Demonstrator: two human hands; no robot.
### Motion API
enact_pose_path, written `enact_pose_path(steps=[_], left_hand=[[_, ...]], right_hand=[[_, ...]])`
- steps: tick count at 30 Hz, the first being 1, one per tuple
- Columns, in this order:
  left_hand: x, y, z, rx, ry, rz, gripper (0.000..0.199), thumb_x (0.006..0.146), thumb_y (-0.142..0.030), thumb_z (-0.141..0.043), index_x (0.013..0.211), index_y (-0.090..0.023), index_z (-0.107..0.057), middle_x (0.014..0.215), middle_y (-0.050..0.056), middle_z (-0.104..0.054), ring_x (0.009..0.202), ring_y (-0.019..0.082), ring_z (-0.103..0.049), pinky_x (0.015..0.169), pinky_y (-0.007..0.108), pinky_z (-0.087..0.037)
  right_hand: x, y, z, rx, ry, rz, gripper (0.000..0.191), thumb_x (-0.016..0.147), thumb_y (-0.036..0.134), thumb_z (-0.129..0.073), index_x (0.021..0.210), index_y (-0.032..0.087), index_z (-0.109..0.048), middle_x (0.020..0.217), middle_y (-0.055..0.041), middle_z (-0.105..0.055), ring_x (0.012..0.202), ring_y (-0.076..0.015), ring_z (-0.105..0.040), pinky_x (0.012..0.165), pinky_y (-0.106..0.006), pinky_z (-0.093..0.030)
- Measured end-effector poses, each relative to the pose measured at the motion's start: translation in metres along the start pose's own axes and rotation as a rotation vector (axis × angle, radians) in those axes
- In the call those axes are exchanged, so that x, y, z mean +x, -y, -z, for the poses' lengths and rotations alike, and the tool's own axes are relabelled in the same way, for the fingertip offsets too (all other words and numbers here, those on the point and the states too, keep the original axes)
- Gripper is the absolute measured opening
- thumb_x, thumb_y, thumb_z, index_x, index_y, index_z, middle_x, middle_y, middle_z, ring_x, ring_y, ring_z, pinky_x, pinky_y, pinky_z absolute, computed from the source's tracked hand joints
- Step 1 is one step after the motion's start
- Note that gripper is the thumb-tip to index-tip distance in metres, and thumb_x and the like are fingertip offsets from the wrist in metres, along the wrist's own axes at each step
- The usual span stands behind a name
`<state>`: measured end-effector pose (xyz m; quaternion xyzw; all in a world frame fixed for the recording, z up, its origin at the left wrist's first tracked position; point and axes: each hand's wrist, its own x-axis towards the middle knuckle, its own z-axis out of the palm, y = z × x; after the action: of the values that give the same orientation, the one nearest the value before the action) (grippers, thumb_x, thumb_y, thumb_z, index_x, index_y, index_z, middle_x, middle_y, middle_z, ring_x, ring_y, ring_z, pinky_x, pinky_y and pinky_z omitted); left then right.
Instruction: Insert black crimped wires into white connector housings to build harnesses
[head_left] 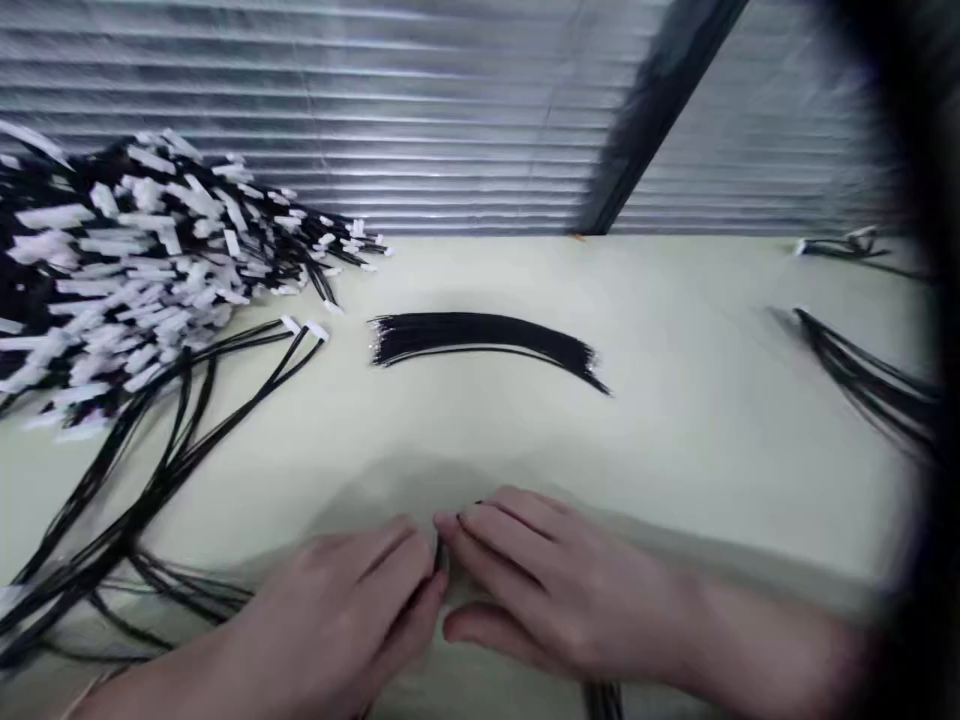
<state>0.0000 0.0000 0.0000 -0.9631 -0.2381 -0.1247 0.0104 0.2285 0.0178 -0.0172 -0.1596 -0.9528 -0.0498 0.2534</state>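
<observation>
Silvery slatted blinds (375, 120), crossed by a dark post (667, 110), stand behind a pale surface (712, 420). At its near edge the two hands meet: the left hand (352, 610) pinches a thin dark piece (439, 553), probably a wire end, between thumb and fingers, while the right hand (540, 580) has its fingertips just beside that piece, its thumb apart; whether it grips anything I cannot tell. Black strands (604, 700) show beneath the right hand, toward four o'clock from the grasp. Such a slim piece could slip or twist if the pinch is uneven, and the fingers cover most of it, so a poor alignment might go unnoticed. At twelve o'clock lies a loose bundle of short black wires (480, 335); a knock could fan it out, one strand already lying apart. At nine, black cables (139, 515) cross one another near the left forearm and could snag on it; at ten, a heap of white-connectored leads (150, 270) looks prone to tangling. More black wires (896, 400) lie at two. No brand, label or writing is legible.
</observation>
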Motion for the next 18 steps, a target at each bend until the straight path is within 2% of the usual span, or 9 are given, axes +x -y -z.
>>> enact_pose_path(steps=[4, 6, 8, 11, 13, 15, 18], left_hand=[[0.01, -0.008, 0.006, -0.196, 0.019, 0.1, 0.031, 0.099, -0.01, -0.032, 0.086, -0.017, -0.059, 0.081, 0.003, -0.063, 0.071, 0.017, -0.061, 0.066, 0.026, -0.055], [0.011, -0.007, 0.007, -0.339, 0.019, 0.202, 0.023, 0.101, -0.018, -0.038, 0.09, -0.018, -0.059, 0.09, 0.004, -0.062, 0.078, 0.016, -0.06, 0.071, 0.025, -0.055], [0.009, -0.002, 0.005, -0.416, 0.026, 0.233, 0.014, 0.1, -0.023, -0.045, 0.098, -0.018, -0.058, 0.1, 0.005, -0.061, 0.086, 0.016, -0.06, 0.075, 0.024, -0.055], [0.003, 0.011, 0.001, -0.363, 0.014, 0.085, 0.012, 0.097, -0.021, -0.052, 0.105, -0.019, -0.06, 0.103, 0.003, -0.063, 0.093, 0.017, -0.059, 0.083, 0.026, -0.054], [-0.001, 0.02, 0.0, -0.283, -0.052, -0.049, 0.014, 0.094, -0.018, -0.057, 0.106, -0.018, -0.062, 0.106, 0.003, -0.065, 0.103, 0.018, -0.059, 0.098, 0.028, -0.049], [-0.005, 0.029, 0.001, -0.234, -0.086, -0.154, 0.017, 0.093, -0.016, -0.058, 0.109, -0.016, -0.064, 0.113, 0.003, -0.067, 0.113, 0.017, -0.056, 0.115, 0.03, -0.035], [-0.013, 0.039, 0.005, -0.208, 0.011, -0.232, 0.032, 0.092, -0.017, -0.057, 0.124, -0.019, -0.06, 0.13, 0.002, -0.063, 0.126, 0.015, -0.052, 0.125, 0.033, -0.017]], right_hand=[[0.003, 0.007, 0.01, 0.021, 0.086, -0.081, 0.026, 0.097, 0.023, -0.054, 0.104, 0.001, -0.066, 0.09, -0.0111, -0.065, 0.084, -0.0232, -0.056, 0.073, -0.039, -0.049], [0.005, 0.008, 0.014, 0.12, 0.109, -0.139, 0.02, 0.097, 0.021, -0.055, 0.096, 0.005, -0.067, 0.086, -0.0095, -0.063, 0.08, -0.0214, -0.054, 0.072, -0.038, -0.049], [0.006, 0.007, 0.013, 0.207, 0.118, -0.2, 0.018, 0.096, 0.022, -0.056, 0.093, 0.007, -0.066, 0.085, -0.0088, -0.062, 0.08, -0.0205, -0.053, 0.071, -0.036, -0.049], [0.008, 0.006, 0.008, 0.225, 0.085, -0.238, 0.021, 0.098, 0.022, -0.053, 0.095, 0.006, -0.066, 0.086, -0.0093, -0.062, 0.082, -0.0216, -0.054, 0.074, -0.037, -0.049], [0.008, 0.005, 0.003, 0.213, 0.065, -0.223, 0.022, 0.098, 0.023, -0.052, 0.095, 0.006, -0.066, 0.085, -0.0087, -0.063, 0.082, -0.0216, -0.055, 0.075, -0.037, -0.049], [0.007, 0.004, 0.0, 0.214, 0.052, -0.214, 0.024, 0.098, 0.025, -0.053, 0.096, 0.006, -0.066, 0.085, -0.0083, -0.064, 0.081, -0.0206, -0.055, 0.074, -0.036, -0.048], [0.005, 0.002, -0.002, 0.195, 0.033, -0.205, 0.02, 0.098, 0.022, -0.053, 0.098, 0.007, -0.065, 0.088, -0.008, -0.065, 0.084, -0.0194, -0.056, 0.078, -0.035, -0.048]])
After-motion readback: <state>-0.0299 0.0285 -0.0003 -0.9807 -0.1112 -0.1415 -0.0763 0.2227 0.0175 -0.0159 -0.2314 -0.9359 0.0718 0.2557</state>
